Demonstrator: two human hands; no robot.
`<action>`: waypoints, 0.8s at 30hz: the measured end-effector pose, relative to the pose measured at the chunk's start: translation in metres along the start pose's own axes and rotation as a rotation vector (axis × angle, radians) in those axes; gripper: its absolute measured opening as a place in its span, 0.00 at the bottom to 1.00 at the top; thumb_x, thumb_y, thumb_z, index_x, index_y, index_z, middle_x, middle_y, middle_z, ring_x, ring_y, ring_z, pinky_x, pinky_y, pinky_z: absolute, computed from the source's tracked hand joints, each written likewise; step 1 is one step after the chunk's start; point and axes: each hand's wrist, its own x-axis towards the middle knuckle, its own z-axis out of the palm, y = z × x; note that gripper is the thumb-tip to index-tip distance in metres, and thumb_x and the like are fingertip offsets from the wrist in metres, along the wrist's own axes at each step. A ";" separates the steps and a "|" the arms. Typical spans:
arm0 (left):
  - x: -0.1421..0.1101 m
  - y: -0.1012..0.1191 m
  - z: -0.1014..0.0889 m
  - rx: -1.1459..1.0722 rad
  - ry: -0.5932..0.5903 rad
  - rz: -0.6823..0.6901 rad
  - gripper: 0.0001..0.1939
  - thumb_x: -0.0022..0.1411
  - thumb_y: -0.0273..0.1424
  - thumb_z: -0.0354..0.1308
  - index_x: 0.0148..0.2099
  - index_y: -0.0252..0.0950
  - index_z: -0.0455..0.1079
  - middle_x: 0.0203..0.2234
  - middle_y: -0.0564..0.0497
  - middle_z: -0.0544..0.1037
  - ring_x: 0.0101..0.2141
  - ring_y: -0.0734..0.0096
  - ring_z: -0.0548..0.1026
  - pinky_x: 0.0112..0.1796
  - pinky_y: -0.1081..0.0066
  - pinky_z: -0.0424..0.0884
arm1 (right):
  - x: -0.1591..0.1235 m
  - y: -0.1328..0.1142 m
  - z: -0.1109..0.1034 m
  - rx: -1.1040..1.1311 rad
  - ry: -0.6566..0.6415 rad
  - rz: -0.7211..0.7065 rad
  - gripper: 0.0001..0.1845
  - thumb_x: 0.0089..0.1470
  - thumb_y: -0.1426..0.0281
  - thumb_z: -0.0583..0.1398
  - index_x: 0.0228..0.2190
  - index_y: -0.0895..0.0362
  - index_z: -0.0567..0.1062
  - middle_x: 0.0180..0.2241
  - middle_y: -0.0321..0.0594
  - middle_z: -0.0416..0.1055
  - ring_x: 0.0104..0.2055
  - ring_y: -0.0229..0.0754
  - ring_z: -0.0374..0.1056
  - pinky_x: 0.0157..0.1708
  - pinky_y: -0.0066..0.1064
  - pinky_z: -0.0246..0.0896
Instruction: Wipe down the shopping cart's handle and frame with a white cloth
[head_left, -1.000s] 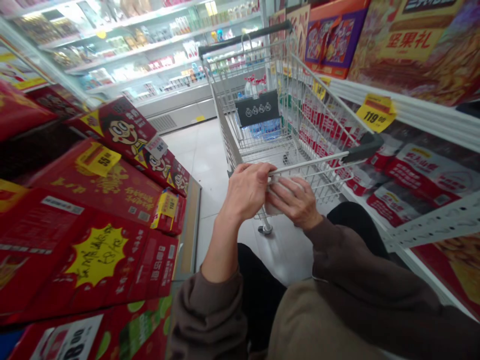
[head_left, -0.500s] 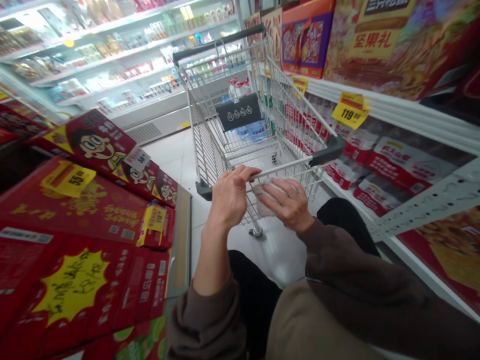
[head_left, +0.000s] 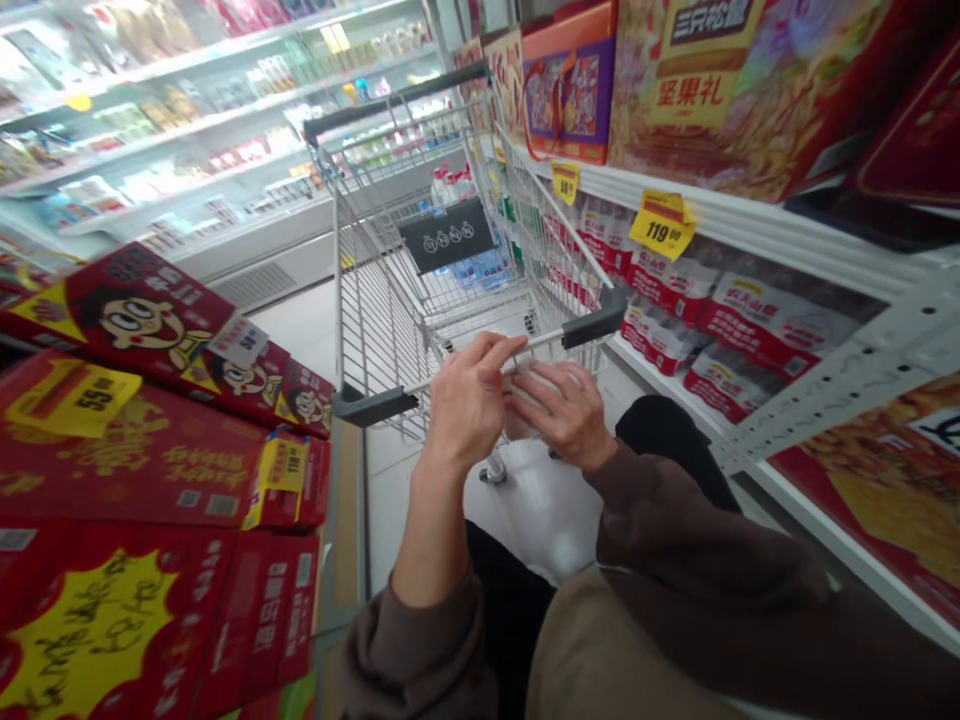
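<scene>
Left hand (head_left: 469,405): fingers curled at packet's upper edge, grip unclear | right hand (head_left: 566,413): fingers pressed on packet's face, pinching it | pale plastic packet (head_left: 529,405): between both hands, at shopping cart's metal crossbar (head_left: 421,387) | handling: seems light, soft, slippery; hold by flat faces

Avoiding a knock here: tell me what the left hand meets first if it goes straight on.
The left hand would most likely meet the shopping cart's handle bar first; its fingers seem already there, though depth is unclear.
</scene>
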 end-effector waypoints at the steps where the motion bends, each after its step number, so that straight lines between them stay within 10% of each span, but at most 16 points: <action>1: 0.000 -0.001 0.001 -0.001 0.001 -0.013 0.48 0.64 0.58 0.17 0.57 0.45 0.73 0.47 0.47 0.75 0.48 0.62 0.74 0.52 0.57 0.69 | -0.002 0.007 -0.002 -0.009 0.003 0.015 0.11 0.59 0.72 0.62 0.43 0.46 0.78 0.49 0.32 0.77 0.57 0.42 0.65 0.58 0.42 0.57; 7: -0.003 -0.008 -0.002 -0.034 0.029 -0.049 0.50 0.62 0.58 0.13 0.56 0.46 0.73 0.43 0.48 0.75 0.45 0.63 0.74 0.52 0.55 0.69 | -0.027 0.058 -0.023 -0.120 0.023 0.181 0.10 0.58 0.68 0.62 0.43 0.47 0.78 0.45 0.35 0.79 0.54 0.45 0.67 0.53 0.41 0.58; 15: 0.013 0.012 0.022 0.108 -0.009 0.048 0.46 0.66 0.54 0.14 0.61 0.47 0.69 0.52 0.49 0.74 0.53 0.63 0.71 0.56 0.57 0.63 | -0.017 0.041 -0.013 -0.041 0.068 0.066 0.10 0.59 0.71 0.61 0.42 0.46 0.78 0.46 0.32 0.79 0.53 0.42 0.68 0.56 0.40 0.58; 24: -0.015 -0.035 -0.028 0.312 0.195 -0.108 0.50 0.64 0.56 0.13 0.53 0.47 0.76 0.46 0.48 0.78 0.52 0.58 0.71 0.59 0.52 0.59 | -0.045 0.105 -0.023 -0.077 0.178 0.449 0.12 0.53 0.73 0.62 0.41 0.52 0.79 0.44 0.42 0.77 0.49 0.47 0.70 0.50 0.42 0.63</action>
